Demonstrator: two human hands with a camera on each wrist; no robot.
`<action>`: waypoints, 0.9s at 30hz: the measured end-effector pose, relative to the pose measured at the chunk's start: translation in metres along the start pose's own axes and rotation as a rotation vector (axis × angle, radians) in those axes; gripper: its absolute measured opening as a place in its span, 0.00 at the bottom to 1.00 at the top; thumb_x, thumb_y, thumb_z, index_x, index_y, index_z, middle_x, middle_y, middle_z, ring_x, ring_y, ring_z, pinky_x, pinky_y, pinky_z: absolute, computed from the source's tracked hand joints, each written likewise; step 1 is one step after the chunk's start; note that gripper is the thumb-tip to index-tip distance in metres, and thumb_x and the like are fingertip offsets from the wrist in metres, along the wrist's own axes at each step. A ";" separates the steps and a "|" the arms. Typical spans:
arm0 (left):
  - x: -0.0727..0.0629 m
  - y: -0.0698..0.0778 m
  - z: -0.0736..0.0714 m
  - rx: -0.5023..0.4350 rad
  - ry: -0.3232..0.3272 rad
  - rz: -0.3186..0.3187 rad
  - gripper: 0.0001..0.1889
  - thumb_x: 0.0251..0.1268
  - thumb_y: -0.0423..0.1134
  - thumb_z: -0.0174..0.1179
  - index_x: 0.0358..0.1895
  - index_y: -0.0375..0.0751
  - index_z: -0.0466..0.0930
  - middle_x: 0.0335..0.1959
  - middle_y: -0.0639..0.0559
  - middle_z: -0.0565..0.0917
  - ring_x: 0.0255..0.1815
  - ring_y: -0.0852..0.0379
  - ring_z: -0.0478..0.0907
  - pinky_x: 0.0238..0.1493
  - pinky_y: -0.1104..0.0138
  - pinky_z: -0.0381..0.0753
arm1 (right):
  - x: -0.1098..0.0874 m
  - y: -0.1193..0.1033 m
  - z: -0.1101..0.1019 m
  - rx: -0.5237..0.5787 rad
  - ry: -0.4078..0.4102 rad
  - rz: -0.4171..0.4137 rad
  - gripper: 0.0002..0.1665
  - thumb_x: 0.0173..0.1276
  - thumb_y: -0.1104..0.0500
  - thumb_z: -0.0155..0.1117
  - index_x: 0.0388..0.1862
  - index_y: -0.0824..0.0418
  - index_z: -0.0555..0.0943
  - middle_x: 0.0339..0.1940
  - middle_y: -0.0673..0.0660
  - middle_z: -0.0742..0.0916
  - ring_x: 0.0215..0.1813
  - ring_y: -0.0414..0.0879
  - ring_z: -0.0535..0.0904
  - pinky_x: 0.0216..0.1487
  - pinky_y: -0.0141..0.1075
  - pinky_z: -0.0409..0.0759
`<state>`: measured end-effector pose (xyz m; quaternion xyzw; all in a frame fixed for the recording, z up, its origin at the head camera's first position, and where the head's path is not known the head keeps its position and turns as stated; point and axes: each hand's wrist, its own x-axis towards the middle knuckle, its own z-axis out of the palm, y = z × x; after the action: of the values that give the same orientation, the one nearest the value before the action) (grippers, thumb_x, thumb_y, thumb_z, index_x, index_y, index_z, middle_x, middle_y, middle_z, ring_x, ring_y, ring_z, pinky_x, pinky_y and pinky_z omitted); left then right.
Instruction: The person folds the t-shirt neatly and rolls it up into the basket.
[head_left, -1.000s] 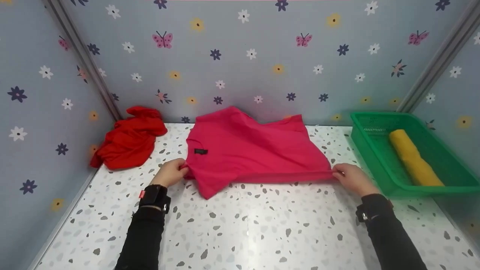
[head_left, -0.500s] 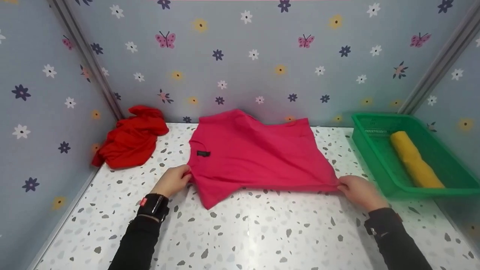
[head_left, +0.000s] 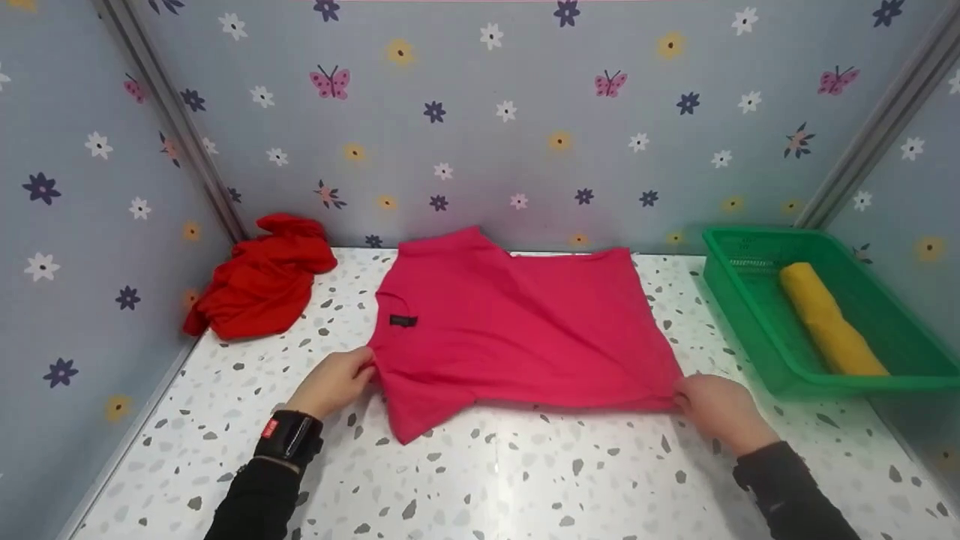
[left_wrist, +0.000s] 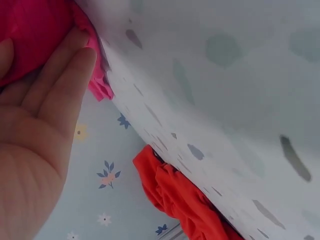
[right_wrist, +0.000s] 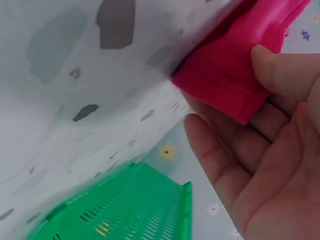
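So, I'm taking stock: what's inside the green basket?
A yellow roll, apparently cloth, lies in the green basket. The front rim hides its near end; whatever is beneath the roll is covered.

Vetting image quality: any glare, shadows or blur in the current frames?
Head: whitish glare on the table at front centre, soft shadows beside the left sleeve and right sleeve. Left wrist: dim, upper table flecks look blurred. Right wrist: shadow on the table along the pink shirt.

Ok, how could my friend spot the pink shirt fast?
On the white speckled table, find the left hand and right hand. Both hold the pink shirt. It's spread out with a black neck label, unlike the bunched red cloth or the yellow roll in the green basket.
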<state>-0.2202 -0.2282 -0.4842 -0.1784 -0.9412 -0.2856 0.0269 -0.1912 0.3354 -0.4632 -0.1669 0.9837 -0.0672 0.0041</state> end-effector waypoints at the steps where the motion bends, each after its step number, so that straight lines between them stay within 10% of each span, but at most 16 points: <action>1: -0.002 0.000 0.000 0.010 -0.003 0.000 0.07 0.65 0.28 0.58 0.33 0.45 0.75 0.25 0.57 0.76 0.31 0.57 0.74 0.39 0.58 0.75 | -0.002 -0.002 0.000 -0.013 0.003 -0.010 0.08 0.63 0.64 0.68 0.27 0.55 0.79 0.21 0.47 0.80 0.27 0.46 0.78 0.31 0.44 0.78; 27: -0.041 0.001 -0.018 -0.068 -0.224 0.088 0.09 0.64 0.29 0.60 0.30 0.48 0.77 0.24 0.63 0.75 0.29 0.63 0.72 0.35 0.64 0.74 | -0.029 -0.012 0.010 -0.062 0.065 -0.061 0.10 0.61 0.63 0.70 0.27 0.54 0.77 0.21 0.47 0.80 0.28 0.51 0.81 0.30 0.45 0.78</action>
<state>-0.1826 -0.2501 -0.4745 -0.2513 -0.9193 -0.2943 -0.0719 -0.1599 0.3325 -0.4718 -0.1946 0.9794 -0.0420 -0.0350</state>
